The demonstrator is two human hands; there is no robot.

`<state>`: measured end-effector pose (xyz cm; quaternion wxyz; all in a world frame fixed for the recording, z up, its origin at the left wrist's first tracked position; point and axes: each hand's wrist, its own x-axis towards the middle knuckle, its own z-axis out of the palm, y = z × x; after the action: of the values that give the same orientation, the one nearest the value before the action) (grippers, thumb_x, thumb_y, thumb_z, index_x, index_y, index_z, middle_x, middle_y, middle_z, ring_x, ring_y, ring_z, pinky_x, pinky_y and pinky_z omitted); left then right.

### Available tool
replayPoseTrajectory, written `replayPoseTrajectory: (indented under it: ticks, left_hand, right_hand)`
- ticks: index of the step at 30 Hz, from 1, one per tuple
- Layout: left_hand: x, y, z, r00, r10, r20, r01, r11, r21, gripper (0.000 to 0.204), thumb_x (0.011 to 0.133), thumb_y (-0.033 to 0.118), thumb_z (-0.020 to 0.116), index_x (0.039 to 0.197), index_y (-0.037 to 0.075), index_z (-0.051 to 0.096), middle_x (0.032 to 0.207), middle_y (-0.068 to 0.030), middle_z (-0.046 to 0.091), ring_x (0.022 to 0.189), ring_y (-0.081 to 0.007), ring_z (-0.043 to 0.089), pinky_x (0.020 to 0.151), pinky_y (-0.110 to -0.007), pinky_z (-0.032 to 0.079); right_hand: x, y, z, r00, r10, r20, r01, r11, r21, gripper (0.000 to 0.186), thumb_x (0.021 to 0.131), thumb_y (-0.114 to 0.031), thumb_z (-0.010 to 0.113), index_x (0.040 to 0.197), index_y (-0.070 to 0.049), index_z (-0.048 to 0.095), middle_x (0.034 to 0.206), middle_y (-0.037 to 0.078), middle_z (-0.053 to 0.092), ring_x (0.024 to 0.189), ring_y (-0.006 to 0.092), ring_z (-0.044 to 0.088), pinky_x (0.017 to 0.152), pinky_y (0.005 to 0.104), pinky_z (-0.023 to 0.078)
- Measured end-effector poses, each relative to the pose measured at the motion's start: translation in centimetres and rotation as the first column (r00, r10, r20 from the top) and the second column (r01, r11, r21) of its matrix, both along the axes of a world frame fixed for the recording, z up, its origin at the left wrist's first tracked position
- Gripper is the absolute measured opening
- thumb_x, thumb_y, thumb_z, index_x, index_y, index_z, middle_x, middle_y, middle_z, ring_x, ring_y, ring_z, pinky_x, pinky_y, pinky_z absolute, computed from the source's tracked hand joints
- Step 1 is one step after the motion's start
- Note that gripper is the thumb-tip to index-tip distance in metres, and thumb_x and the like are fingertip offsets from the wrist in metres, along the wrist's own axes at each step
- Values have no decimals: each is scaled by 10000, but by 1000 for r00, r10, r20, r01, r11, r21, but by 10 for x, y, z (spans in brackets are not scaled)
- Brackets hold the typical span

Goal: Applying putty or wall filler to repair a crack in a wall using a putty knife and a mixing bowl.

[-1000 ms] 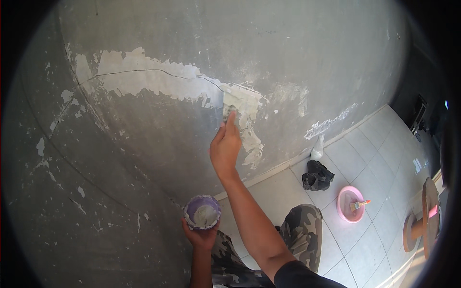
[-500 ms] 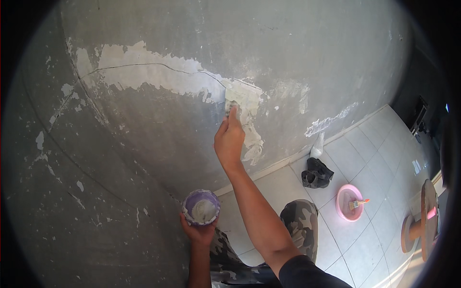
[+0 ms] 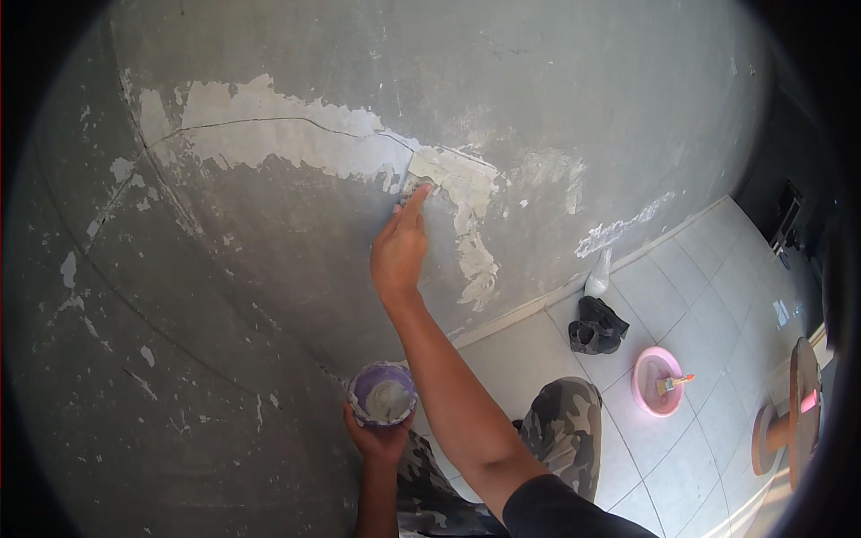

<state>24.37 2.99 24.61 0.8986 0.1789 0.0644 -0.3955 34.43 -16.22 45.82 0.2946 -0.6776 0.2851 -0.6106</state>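
Observation:
Cupped from below in my left hand (image 3: 380, 440) is a purple bowl (image 3: 362, 391) smeared at the rim, with a lump of whitish putty (image 3: 388, 401) inside. My right hand (image 3: 400, 253) reaches up to the grey wall (image 3: 296, 233), closed on a putty knife (image 3: 413, 186) with its index finger stretched along the tool. Most of the putty knife is hidden by the fingers; its blade lies against the wall at the left edge of a cream putty patch (image 3: 466, 179). A dark crack (image 3: 296, 119) runs left from there across a pale bare strip.
On the tiled floor (image 3: 668, 448) to the right stand a pink basin (image 3: 638, 394) with a brush (image 3: 668, 386) in it, a crumpled black plastic bag (image 3: 597, 325) and a whitish bag (image 3: 598, 274) by the wall's foot. A wooden spool-like stand (image 3: 776, 438) is at far right.
My right hand has moved a little left and down along the wall with the putty knife. The bowl in my left hand stays almost where it was; the view shifts slightly.

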Motion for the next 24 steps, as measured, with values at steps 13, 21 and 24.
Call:
replayPoseTrajectory:
  ticks: [13,21,24]
  left_hand:
    - [0,1,4,1000,-9,15,10,1000,-23,765,909,696,490,1476,185,440,1478,-103,493,1335,-336,510,1040,-570,465]
    - [4,6,0,999,26,-47,-28,998,-50,761,910,677,503,1478,174,448,1486,-102,495,1349,-341,497,1041,-573,456]
    - [1,4,0,1000,21,-17,-22,999,-48,771,907,677,509,1481,167,443,1491,-108,487,1349,-349,495,1056,-583,447]
  right_hand:
    - [-25,39,-31,987,162,20,-161,986,-48,491,991,-20,515,1461,79,417,983,304,669,777,426,669,696,424,526]
    - [-60,65,-31,976,203,76,-208,976,69,551,957,-10,607,1470,63,420,712,97,570,596,127,595,553,296,488]
    - [-67,47,-37,957,277,83,-289,935,208,579,950,-27,648,1470,68,410,705,23,492,569,59,539,495,243,445]
